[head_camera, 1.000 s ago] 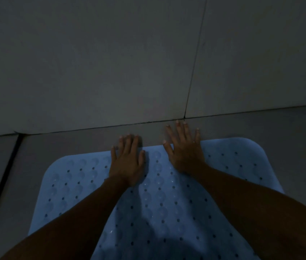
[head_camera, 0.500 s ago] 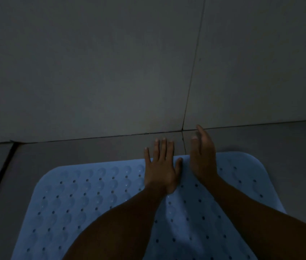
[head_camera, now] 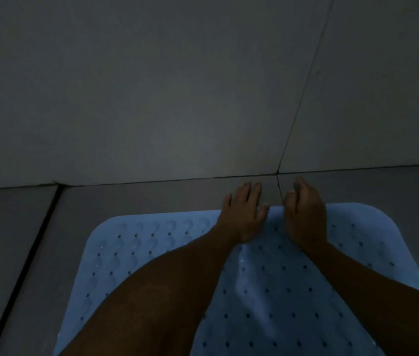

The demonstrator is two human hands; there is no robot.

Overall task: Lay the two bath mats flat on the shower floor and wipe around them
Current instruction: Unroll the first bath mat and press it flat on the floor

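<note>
One soft blue rubber bath mat with little holes (head_camera: 293,278) lies flat by the far edge of the grey tile shower floor (head_camera: 126,201). The left hand (head_camera: 242,214) presses its far edge, fingers straight and together. The right hand (head_camera: 306,214) rests there edge-on, fingers together. No second mat shows, and wiping looks not yet begun.

**Pale blue on dim grey**

The bath mat (head_camera: 280,278) in the lower half of the frame is light blue, dotted with regular rows of small dark holes; rows of rounded, translucent bumps pattern its left part. The shower floor (head_camera: 131,201) around it is mid grey, crossed by thin dark joints. The wall tiles (head_camera: 152,86) across the upper frame are plain darker grey, split by one dark slanting line at upper right.
</note>
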